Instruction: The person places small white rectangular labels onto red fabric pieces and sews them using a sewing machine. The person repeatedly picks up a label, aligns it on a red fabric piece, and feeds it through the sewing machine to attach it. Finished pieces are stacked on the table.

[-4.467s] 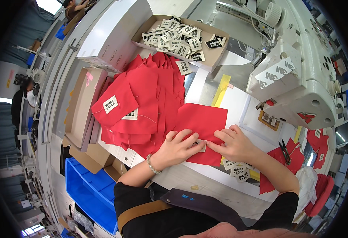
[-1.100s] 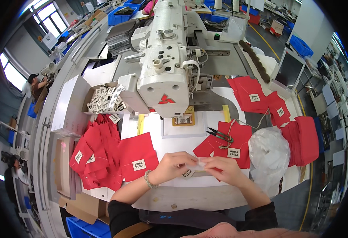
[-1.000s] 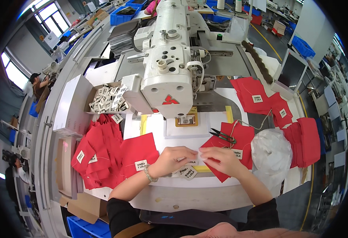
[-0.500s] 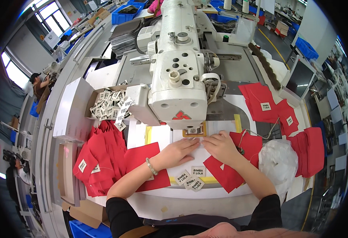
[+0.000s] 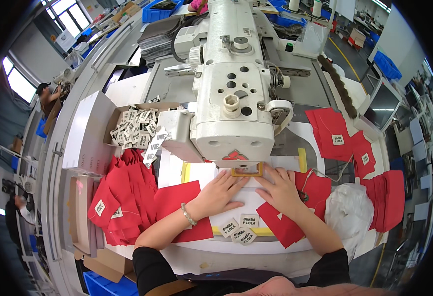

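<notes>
My left hand point(image 5: 218, 196) lies flat on the white work surface with its fingers stretched out, touching or very near the left edge of a small yellow-brown frame point(image 5: 257, 172). On the frame's other side my right hand point(image 5: 281, 193) is spread, palm down, holding nothing. Over the frame hangs the white head of a sewing machine point(image 5: 232, 126), which hides most of its opening. Several pale square labels point(image 5: 249, 220) lie between my forearms. A red cloth piece point(image 5: 179, 195) is partly under my left forearm, another red cloth piece point(image 5: 281, 228) under my right.
Left stand a pile of red cloth pieces point(image 5: 127, 190) and an open box of labels point(image 5: 136, 129). To the right lie red pieces with labels point(image 5: 325, 133), a crumpled clear plastic bag point(image 5: 347, 209) and a red stack point(image 5: 385, 200). A cord point(image 5: 329, 173) crosses the surface there.
My fingers have straightened and spread beside the frame; my right hand has shifted slightly right. The view has shifted a little, and the machine head now covers more of the frame.
</notes>
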